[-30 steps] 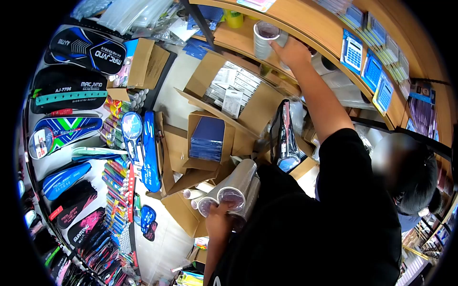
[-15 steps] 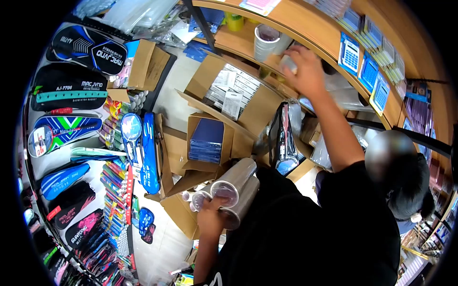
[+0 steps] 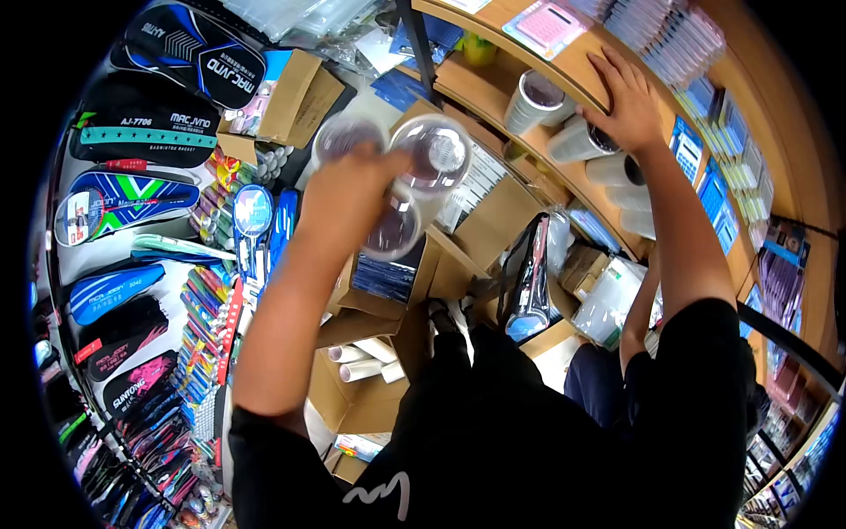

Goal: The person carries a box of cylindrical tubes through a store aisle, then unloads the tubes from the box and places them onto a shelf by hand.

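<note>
Three clear, plastic-wrapped cylindrical rolls (image 3: pixel 434 152) are gripped in my left hand (image 3: pixel 348 194), raised above the open cartons. Their round ends face up toward me. Fingers spread, my right hand (image 3: pixel 627 104) rests on the front edge of the wooden shelf (image 3: pixel 573 75) and holds nothing. Just below it, similar cylinders (image 3: pixel 577 141) stand and lean on the lower shelf, some with dark round ends. More whitish rolls (image 3: pixel 361 368) lie in an open cardboard box (image 3: pixel 352 406) near my legs.
A carton of white printed boxes (image 3: pixel 467 189) and one of dark blue packets (image 3: pixel 388 275) sit on the floor. Racket bags (image 3: pixel 145 145) hang at left. Calculators (image 3: pixel 551 26) line the upper shelf. Another person's arm (image 3: pixel 639 309) is close by at right.
My left hand has lifted its rolls up and forward over the cartons. My right hand has let go of a whitish item and moved right onto the shelf edge. More cylinders show on the shelf.
</note>
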Tool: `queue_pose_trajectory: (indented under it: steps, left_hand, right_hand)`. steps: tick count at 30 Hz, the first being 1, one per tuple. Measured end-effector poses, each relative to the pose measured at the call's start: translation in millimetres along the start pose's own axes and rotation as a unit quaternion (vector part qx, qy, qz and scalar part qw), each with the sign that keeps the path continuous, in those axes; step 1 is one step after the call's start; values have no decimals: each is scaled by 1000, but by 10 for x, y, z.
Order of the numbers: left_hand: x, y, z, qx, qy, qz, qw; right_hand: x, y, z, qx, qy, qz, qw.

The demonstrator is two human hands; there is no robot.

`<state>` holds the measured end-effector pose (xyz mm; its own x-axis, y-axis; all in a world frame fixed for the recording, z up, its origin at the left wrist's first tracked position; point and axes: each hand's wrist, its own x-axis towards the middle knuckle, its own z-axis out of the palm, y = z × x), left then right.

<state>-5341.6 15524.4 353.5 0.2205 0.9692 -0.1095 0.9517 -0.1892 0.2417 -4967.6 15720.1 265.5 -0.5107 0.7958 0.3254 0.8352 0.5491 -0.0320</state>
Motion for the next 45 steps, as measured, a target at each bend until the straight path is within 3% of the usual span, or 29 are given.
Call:
queue_pose_trajectory:
  steps: [6,11,15,17,26,30,32,36,41,45]
  left_hand:
    - [1499,-327,190,38,8,147,988]
    - [2238,-467,488,25,-21,166,986]
    - [2428,-539,750,70,-47,169,982]
    - [2585,-574,835,64,-115,144,981]
    - [2856,-614,1013,25,-36,202,978]
    - [2999,-711,1207,-20,-29,180,983]
    - [3067,-749,1308,53,-44,187,980]
    - [3217,-823,1398,38,-53,198,978]
    - [3204,-741,1402,36,55,207,976]
    - [3210,-803,1312,21,5,200,980]
  right_hand:
    - [39,-63,-85,15,-20,23,999]
    - [96,-114,-166,33,-42,45,998]
    - [123,-127,-182,43,-45,48,997]
    - [142,-129,-190,43,-47,45,997]
    - [164,-144,-191,52,-61,53,995]
    - [167,-130,-181,52,-60,51,996]
    - [163,-133,-174,54,-61,52,995]
    - [167,-126,-165,53,-59,52,995]
    - [179,-118,-156,54,-53,48,996]
    - [171,-132,-168,42,-50,38,997]
